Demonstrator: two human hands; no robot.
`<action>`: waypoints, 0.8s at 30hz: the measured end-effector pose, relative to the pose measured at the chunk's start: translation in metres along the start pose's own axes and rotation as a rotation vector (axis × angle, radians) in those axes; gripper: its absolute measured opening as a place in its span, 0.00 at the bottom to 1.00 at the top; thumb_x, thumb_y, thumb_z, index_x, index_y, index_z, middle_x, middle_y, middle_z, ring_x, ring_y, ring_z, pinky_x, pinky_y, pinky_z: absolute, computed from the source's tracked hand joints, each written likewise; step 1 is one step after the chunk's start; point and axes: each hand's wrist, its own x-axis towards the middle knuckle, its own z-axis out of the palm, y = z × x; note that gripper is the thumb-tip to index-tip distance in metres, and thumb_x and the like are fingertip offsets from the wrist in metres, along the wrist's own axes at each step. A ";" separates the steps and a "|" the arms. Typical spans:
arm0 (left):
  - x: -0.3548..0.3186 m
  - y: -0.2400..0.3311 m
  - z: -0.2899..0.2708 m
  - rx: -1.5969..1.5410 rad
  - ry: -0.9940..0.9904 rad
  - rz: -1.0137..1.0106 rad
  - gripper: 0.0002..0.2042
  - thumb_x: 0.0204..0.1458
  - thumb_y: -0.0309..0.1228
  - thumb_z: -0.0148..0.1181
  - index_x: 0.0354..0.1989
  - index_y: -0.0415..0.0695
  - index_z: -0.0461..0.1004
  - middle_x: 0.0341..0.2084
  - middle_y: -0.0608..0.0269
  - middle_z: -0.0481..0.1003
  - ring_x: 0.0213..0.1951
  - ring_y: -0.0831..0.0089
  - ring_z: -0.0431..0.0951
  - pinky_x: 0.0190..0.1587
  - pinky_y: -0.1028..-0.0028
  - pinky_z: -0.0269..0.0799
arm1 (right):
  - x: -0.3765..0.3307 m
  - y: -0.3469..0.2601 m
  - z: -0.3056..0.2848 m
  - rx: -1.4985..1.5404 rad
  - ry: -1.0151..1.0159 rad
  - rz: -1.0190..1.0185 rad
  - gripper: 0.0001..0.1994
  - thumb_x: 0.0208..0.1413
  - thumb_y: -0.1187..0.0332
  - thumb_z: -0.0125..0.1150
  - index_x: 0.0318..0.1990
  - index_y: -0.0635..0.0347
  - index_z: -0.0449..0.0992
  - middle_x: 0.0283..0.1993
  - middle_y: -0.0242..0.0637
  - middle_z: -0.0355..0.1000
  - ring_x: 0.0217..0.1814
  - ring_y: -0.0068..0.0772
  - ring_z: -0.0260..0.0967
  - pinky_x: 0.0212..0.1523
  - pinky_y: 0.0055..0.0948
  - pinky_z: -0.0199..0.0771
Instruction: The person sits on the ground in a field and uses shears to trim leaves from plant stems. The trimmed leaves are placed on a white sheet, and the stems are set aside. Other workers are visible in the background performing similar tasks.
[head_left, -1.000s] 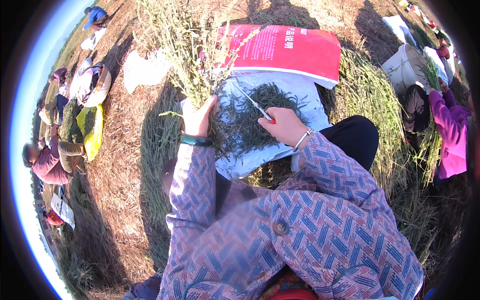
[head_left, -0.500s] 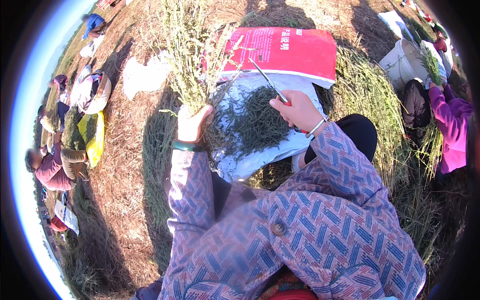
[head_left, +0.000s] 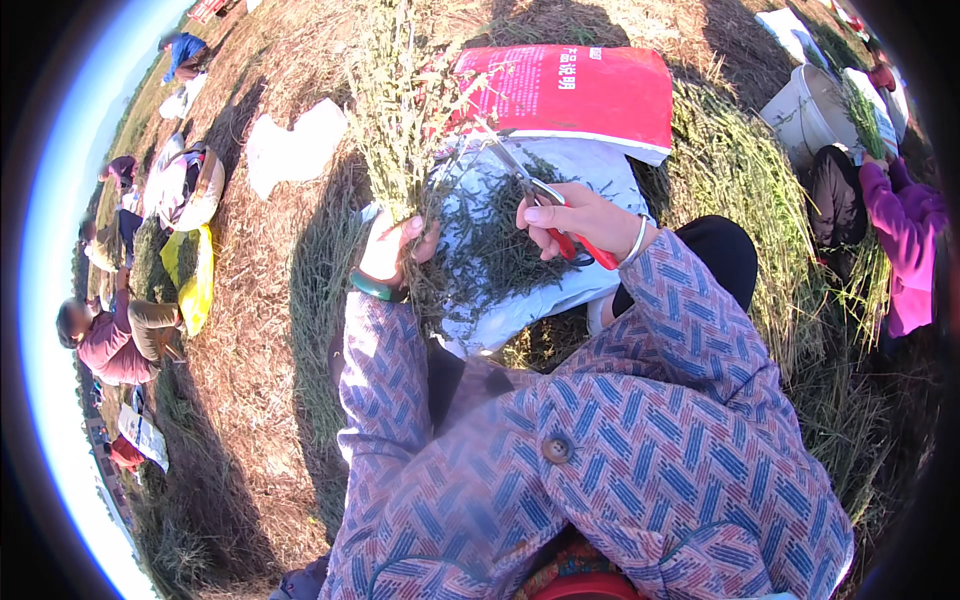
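Note:
My left hand [head_left: 393,247] is closed round the lower stems of an upright bunch of pale green plant stalks [head_left: 400,130]. In my right hand [head_left: 585,222] is a pair of scissors [head_left: 562,240] with red handles. Its blades point up and left, toward the side of the bunch. Whether the blades touch a stalk I cannot tell. Below both hands lies a white sheet [head_left: 600,170] carrying a heap of dark green clippings [head_left: 505,235]. Beyond it, the sheet's red printed part [head_left: 610,100] lies spread out.
Cut stalks [head_left: 740,190] are piled to my right. At the far right, a person in purple [head_left: 905,230] holds stalks beside a white bucket [head_left: 808,115]. More people [head_left: 120,335] sit at the left near a yellow bag [head_left: 197,280]. A white bag [head_left: 295,148] lies on the dry grass.
My right hand has turned, so the red handles show more and the scissors sit a little further left. The bunch in my left hand has shifted slightly right.

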 end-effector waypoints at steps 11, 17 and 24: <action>0.006 -0.007 -0.017 -0.290 -0.083 -0.011 0.12 0.53 0.23 0.58 0.46 0.39 0.71 0.35 0.60 0.75 0.35 0.70 0.75 0.37 0.71 0.73 | -0.025 -0.002 -0.007 -0.201 0.277 0.072 0.15 0.60 0.59 0.59 0.32 0.63 0.72 0.18 0.29 0.64 0.17 0.21 0.62 0.21 0.25 0.67; -0.003 0.009 0.018 0.145 0.201 0.048 0.13 0.55 0.31 0.57 0.45 0.37 0.71 0.26 0.63 0.74 0.23 0.77 0.69 0.23 0.77 0.63 | -0.049 -0.015 0.016 -0.683 0.400 -0.199 0.18 0.55 0.56 0.62 0.37 0.65 0.72 0.25 0.40 0.68 0.28 0.41 0.69 0.33 0.38 0.69; -0.003 0.012 0.033 0.138 0.094 0.131 0.15 0.52 0.33 0.62 0.43 0.36 0.72 0.26 0.62 0.74 0.23 0.76 0.70 0.20 0.78 0.61 | -0.018 -0.018 0.028 -0.861 0.423 -0.087 0.21 0.55 0.53 0.61 0.39 0.66 0.71 0.29 0.48 0.72 0.33 0.52 0.73 0.36 0.44 0.70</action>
